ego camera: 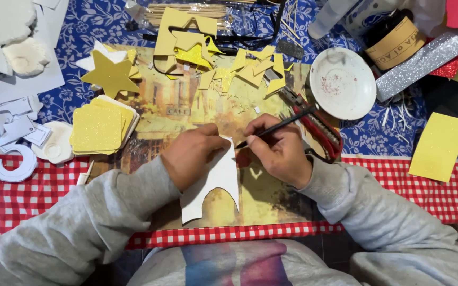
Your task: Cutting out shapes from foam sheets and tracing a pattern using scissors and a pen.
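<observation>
A flat white template of thin card or foam sheet with an arched notch in its lower edge point(216, 185) lay on a yellowed picture mat point(271, 196) near the table's front edge, over a red-and-white checked cloth point(27, 185). It was pinned flat by the left hand point(194, 156), whose fingers were curled down on its upper part, while a slim black pen-like tool point(274, 128) was pinched between the fingers of the right hand point(276, 151), the tip set at the sheet's top right edge. The sheet was judged light, bendable and easily creased (likely to slide on the smooth mat), so it would best be held by flat pressure near the worked edge or lifted by a side margin. Farther off, a stack of glittery yellow foam squares point(99, 127) was seen at the left, a yellow foam star point(111, 74) beyond it, yellow offcuts point(250, 69) behind the hands, red-handled pliers point(322, 132) just beside the right hand, and a white dish point(343, 83) at the right.
</observation>
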